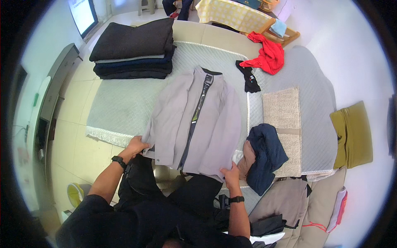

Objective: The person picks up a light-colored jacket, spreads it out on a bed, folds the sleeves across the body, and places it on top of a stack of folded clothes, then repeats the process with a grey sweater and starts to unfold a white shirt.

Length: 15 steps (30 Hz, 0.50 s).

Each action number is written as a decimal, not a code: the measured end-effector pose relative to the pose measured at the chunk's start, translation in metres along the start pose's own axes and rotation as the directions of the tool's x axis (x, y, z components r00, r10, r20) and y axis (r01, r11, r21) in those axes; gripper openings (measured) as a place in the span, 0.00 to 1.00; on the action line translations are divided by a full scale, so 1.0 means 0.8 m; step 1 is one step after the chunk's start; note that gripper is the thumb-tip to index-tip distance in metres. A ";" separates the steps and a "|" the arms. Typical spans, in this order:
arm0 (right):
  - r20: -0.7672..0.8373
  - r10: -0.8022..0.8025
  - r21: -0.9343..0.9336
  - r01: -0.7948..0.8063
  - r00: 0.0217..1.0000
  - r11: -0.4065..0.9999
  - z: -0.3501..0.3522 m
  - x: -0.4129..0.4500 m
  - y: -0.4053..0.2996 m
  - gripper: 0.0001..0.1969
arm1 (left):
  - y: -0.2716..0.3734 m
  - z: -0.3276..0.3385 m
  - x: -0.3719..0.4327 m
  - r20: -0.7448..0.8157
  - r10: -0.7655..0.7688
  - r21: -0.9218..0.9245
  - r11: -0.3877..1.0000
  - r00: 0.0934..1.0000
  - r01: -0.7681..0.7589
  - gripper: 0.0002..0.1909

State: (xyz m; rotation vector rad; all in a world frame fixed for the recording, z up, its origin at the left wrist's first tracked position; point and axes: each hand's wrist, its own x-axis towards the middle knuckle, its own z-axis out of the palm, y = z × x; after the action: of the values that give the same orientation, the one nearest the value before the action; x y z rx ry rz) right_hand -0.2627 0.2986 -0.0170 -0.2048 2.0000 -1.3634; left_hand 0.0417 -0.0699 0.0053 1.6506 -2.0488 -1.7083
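Note:
A light grey zip jacket [214,124] lies front up on the quilted sofa cover [118,105], collar away from me, its dark lining showing along the opened zip. Its lower edge reaches over my lap. My left hand [136,146] grips the jacket's lower left corner near a snap button. At the lower right corner, my right hand [231,175] pinches the grey fabric. The sleeves lie along both sides of the jacket. Both wrists wear black bands.
Folded dark clothes [133,43] form a stack at the back left. To the right lie a navy garment [266,155], a beige woven cushion [285,108], a red cloth [269,55] and a black cloth [249,77]. An olive cushion [356,136] is farther right. A seated person's legs [183,7] show beyond.

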 end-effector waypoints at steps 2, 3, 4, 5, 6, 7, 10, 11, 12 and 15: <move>-0.070 -0.073 0.063 0.077 0.995 0.995 0.004 -0.017 0.003 0.43 | -0.002 -0.004 -0.009 0.024 -0.016 -0.061 0.998 1.000 0.018 0.21; -0.062 -0.080 0.060 0.083 0.995 0.995 0.008 -0.024 0.003 0.43 | -0.009 -0.007 -0.012 0.028 -0.014 -0.083 0.996 1.000 0.016 0.21; -0.079 -0.124 -0.006 0.123 0.989 0.992 0.012 -0.030 0.002 0.47 | -0.016 -0.010 -0.016 0.032 -0.012 -0.105 0.994 0.999 0.015 0.22; -0.094 -0.169 -0.073 0.162 0.981 0.984 0.015 -0.036 0.001 0.51 | -0.023 -0.013 -0.019 0.023 -0.012 -0.111 0.994 1.000 0.014 0.22; -0.100 -0.173 -0.081 0.165 0.980 0.983 0.009 -0.041 0.007 0.51 | -0.018 -0.008 -0.024 0.030 0.028 -0.047 0.999 0.999 -0.026 0.23; -0.071 -0.226 -0.103 0.218 0.972 0.970 0.005 -0.044 0.017 0.51 | -0.015 -0.005 -0.029 0.034 0.066 0.018 0.998 0.997 -0.067 0.23; -0.026 -0.271 -0.081 0.269 0.962 0.960 0.008 -0.060 0.024 0.50 | -0.033 -0.003 -0.038 -0.016 0.103 0.059 0.993 0.995 -0.102 0.23; -0.022 -0.264 -0.039 0.263 0.964 0.964 0.012 -0.066 0.023 0.49 | -0.041 -0.007 -0.042 -0.025 0.097 0.056 0.994 0.995 -0.096 0.23; -0.021 -0.262 -0.042 0.261 0.965 0.964 0.008 -0.070 0.025 0.49 | -0.035 -0.010 -0.052 -0.014 0.099 0.098 0.990 0.995 -0.097 0.25; 0.018 -0.217 -0.028 0.218 0.976 0.976 -0.010 -0.073 0.031 0.48 | -0.040 -0.018 -0.052 -0.003 0.082 0.177 0.981 0.997 -0.080 0.27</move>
State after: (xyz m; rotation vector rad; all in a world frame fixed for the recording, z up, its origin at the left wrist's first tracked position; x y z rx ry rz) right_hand -0.2182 0.3436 -0.0106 -0.4582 2.0337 -1.4611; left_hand 0.0908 -0.0466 0.0119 1.5904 -2.2887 -1.5302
